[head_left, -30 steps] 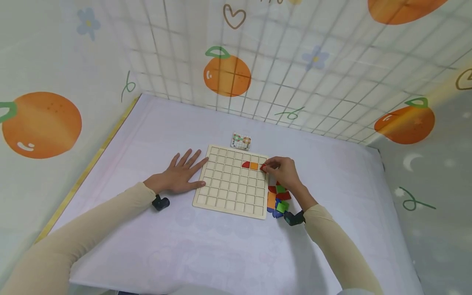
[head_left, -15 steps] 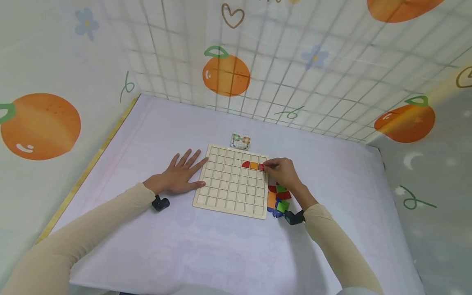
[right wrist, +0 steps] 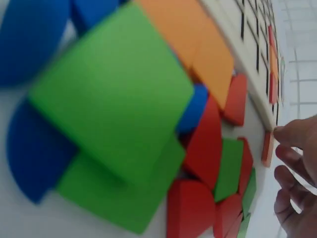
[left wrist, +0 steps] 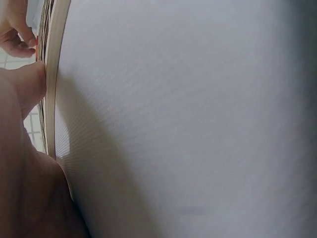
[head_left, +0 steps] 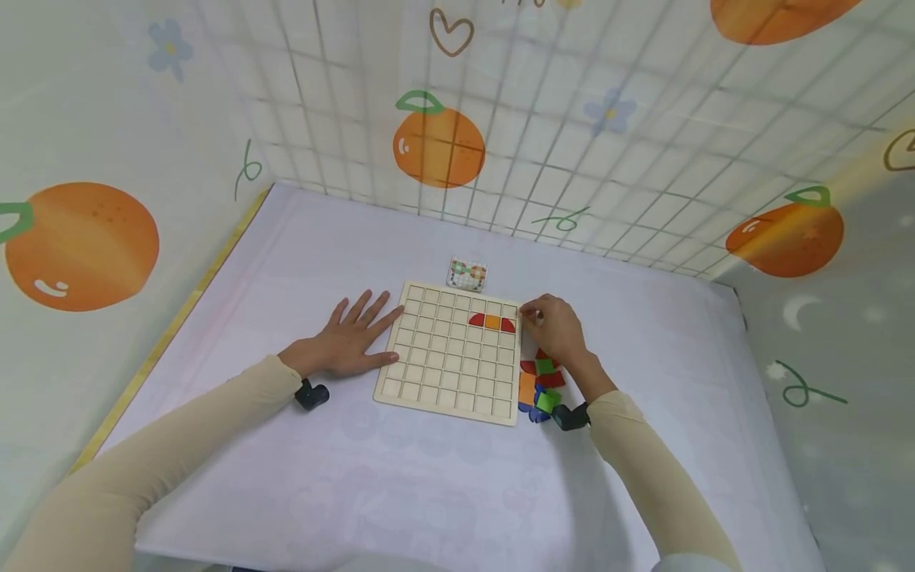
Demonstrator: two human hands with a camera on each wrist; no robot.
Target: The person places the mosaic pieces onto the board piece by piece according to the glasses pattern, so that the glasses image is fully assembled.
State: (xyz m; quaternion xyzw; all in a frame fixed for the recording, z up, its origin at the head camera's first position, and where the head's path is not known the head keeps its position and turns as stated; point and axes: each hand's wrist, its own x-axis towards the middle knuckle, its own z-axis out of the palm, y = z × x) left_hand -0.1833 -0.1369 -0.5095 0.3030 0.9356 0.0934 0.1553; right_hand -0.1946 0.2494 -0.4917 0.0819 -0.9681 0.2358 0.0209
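Grid board: pale wood square [head_left: 432, 349], flat on the white tablecloth [head_left: 457, 492], mid-table.
Pieces on board: at 2 o'clock from its centre, one row: red quarter-round [head_left: 476, 319], orange square [head_left: 493, 322], second red quarter-round [head_left: 508, 325]; side by side, curved sides outward.
Right hand: [head_left: 556, 330] just off the board edge, 2 to 3 o'clock; thumb and index bent, tips close together, other fingers loosely curled.
Reddish piece: [right wrist: 268, 148] at that hand's fingertips in right wrist view, beside the board edge; cannot tell if pinched or only near.
Left hand: [head_left: 348, 342] at 9 o'clock, flat on the cloth, fingers spread, holding nothing; index and thumb tips touch the board's edge.
Loose pile: red, green, blue, orange pieces at 4 o'clock, next to board; green square [right wrist: 114, 96] lies tilted on top, orange piece [head_left: 526, 388] near the board edge.
Pattern card: [head_left: 468, 273] just beyond the board, between 12 and 1 o'clock.
Wrist cameras: black, one per wrist [head_left: 311, 393] [head_left: 570, 418].
Sleeves: beige, long.
Backdrop: printed oranges; wire grid at 12 o'clock.
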